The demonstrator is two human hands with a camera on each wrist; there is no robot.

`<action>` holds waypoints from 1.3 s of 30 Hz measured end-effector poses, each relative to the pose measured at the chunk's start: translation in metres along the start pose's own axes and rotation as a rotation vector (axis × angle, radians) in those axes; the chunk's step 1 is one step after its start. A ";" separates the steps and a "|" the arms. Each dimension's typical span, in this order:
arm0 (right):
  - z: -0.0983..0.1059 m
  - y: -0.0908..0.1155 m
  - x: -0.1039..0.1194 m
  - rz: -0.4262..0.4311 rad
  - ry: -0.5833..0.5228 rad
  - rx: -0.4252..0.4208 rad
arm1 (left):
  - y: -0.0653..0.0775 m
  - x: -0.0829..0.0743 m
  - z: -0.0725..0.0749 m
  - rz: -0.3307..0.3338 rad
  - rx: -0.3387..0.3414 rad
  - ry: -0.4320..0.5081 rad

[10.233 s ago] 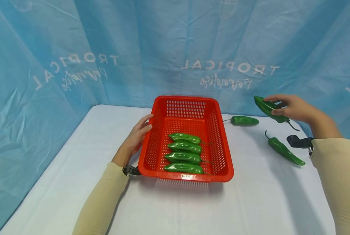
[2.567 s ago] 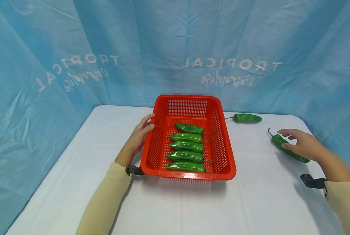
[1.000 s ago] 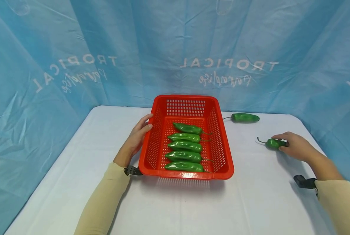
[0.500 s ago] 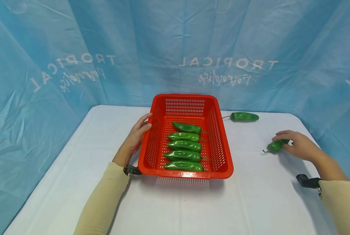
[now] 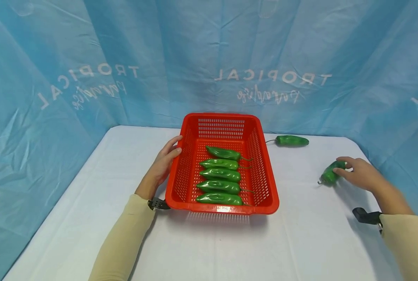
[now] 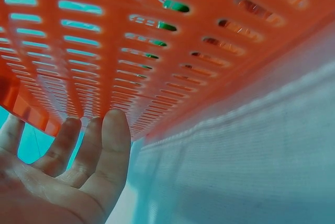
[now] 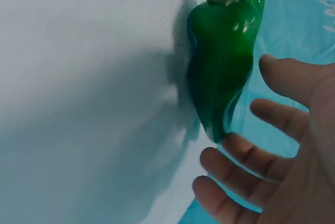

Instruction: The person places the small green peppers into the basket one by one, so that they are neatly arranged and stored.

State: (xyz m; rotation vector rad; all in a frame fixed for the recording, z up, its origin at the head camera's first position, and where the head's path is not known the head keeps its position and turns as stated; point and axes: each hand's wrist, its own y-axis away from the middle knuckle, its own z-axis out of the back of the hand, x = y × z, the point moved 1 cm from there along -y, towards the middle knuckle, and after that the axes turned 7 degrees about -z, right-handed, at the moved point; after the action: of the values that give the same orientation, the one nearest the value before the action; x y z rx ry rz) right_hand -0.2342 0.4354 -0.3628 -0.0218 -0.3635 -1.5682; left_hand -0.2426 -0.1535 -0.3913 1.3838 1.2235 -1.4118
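Note:
A red perforated plastic basket (image 5: 223,209) stands on the table, with several green chili peppers (image 5: 220,186) in a column inside it. My left hand (image 5: 161,164) rests against the basket's left side, its extended fingers touching the wall just below the rim in the left wrist view. At the right, another green chili pepper (image 7: 222,62) lies on the table with its stem toward the lower left in the head view. My right hand (image 5: 361,175) is right beside it, fingers loosely bent. In the right wrist view a fingertip meets the pepper's tip, while the thumb stands just off its side.
One more green chili pepper (image 5: 292,141) lies near the back edge, right of the basket. The table has a white cover (image 5: 247,249). A blue printed plastic sheet (image 5: 159,58) hangs behind it and along both sides.
Earlier, my right hand put a pepper into the basket, then moved to the one at right. That pepper's stem has swung from upper left to lower left. My left hand stays.

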 end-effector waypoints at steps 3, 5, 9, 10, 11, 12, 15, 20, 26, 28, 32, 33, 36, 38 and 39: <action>-0.001 -0.002 -0.001 -0.055 -0.013 0.059 | -0.001 0.001 0.000 -0.001 0.003 -0.004; -0.003 -0.004 -0.002 -0.077 -0.025 0.087 | -0.001 0.002 0.000 -0.002 0.003 -0.007; -0.006 -0.008 -0.006 -0.068 -0.108 0.146 | 0.000 0.001 0.000 -0.005 0.004 -0.005; -0.007 -0.009 -0.006 -0.057 -0.135 0.162 | 0.000 0.001 0.000 -0.006 0.003 -0.003; -0.007 -0.010 -0.007 -0.045 -0.166 0.179 | 0.000 0.000 0.000 -0.006 0.002 -0.002; -0.007 -0.010 -0.008 -0.032 -0.193 0.197 | 0.000 0.000 0.000 -0.006 0.002 0.000; -0.006 -0.012 -0.007 0.000 -0.247 0.237 | 0.000 -0.001 -0.001 -0.009 0.002 0.004; -0.002 -0.016 -0.002 0.028 -0.281 0.294 | 0.000 -0.002 -0.001 -0.003 0.001 0.005; 0.001 -0.021 0.006 0.063 -0.274 0.332 | 0.000 0.000 -0.001 -0.003 0.002 0.006; 0.001 -0.022 0.008 0.066 -0.269 0.340 | 0.000 0.000 -0.001 -0.006 0.004 0.007; 0.001 -0.022 0.009 0.060 -0.265 0.352 | -0.001 0.000 -0.002 -0.004 0.003 0.006; 0.000 -0.023 0.009 0.059 -0.265 0.353 | -0.001 -0.001 -0.002 -0.004 0.003 0.004; 0.000 -0.023 0.010 0.055 -0.265 0.345 | 0.000 -0.001 -0.002 -0.001 0.000 0.005; -0.001 -0.024 0.010 0.053 -0.263 0.334 | 0.000 -0.001 -0.002 -0.001 -0.001 0.006; -0.002 -0.024 0.010 0.052 -0.262 0.327 | 0.000 -0.001 -0.002 -0.001 -0.003 0.009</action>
State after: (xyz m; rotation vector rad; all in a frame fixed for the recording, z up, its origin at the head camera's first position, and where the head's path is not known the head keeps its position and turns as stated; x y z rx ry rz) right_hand -0.2577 0.4251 -0.3674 0.0173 -0.8160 -1.4409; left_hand -0.2418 -0.1521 -0.3905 1.3888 1.2313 -1.4055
